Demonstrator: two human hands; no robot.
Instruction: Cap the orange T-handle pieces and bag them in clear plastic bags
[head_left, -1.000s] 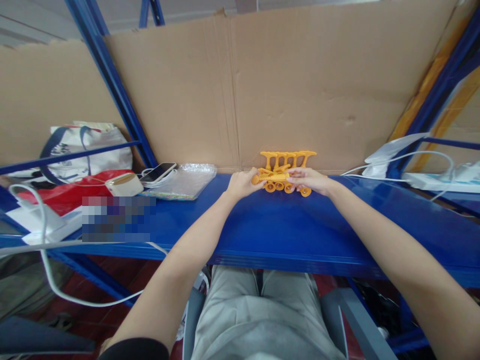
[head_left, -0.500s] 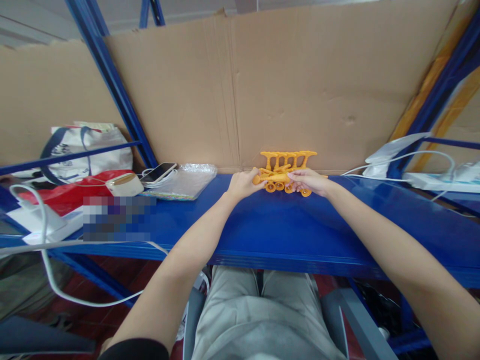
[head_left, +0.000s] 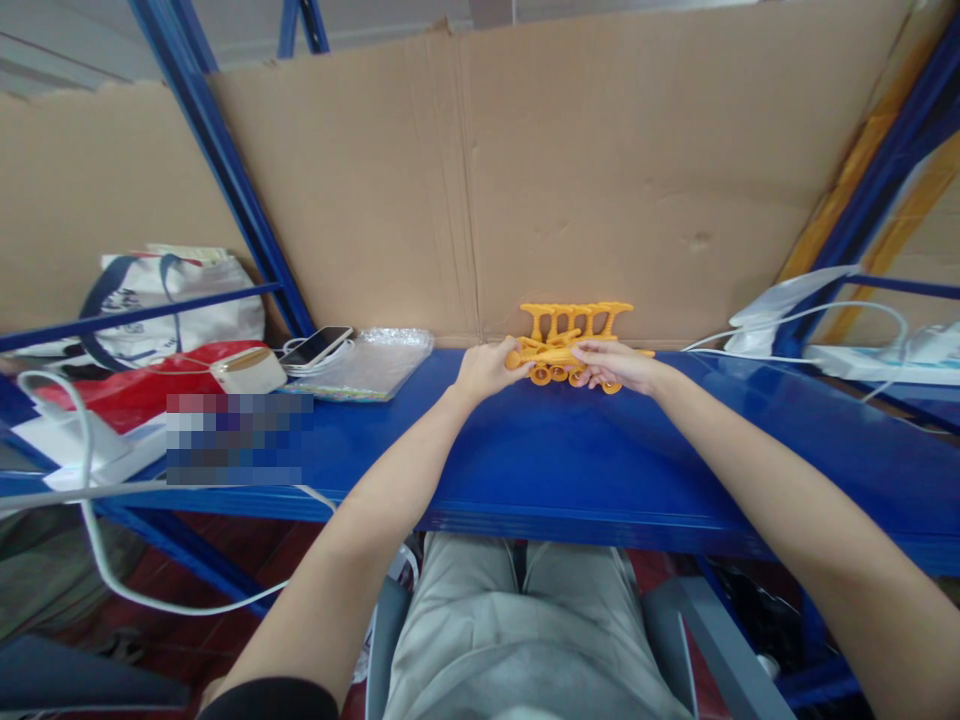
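Observation:
At the back of the blue shelf, several yellow plastic pieces stand together in a row. Their flat, bar-like upper ends (head_left: 577,309) are near the cardboard, and round, ring-like ends (head_left: 559,374) face me. Another yellow plastic piece (head_left: 551,354) lies crosswise over the row, between my hands. My left hand (head_left: 487,368) is closed round its rounded left end, with thumb and fingers pressed together. From the right, my right hand (head_left: 616,366) pinches the same piece near its middle. My fingers cover parts of the pieces, so their exact kind cannot be made out.
A cardboard sheet (head_left: 360,190) walls off the back of the blue shelf (head_left: 570,460). To the left are a phone (head_left: 321,346), a clear plastic packet (head_left: 371,365), a red bag (head_left: 150,375) and a white cloth bag (head_left: 195,310). White cables (head_left: 847,305) run at the right.
Both hands keep their hold on the yellow piece. The fingers of my right hand have shifted very slightly to the left; otherwise the scene looks the same.

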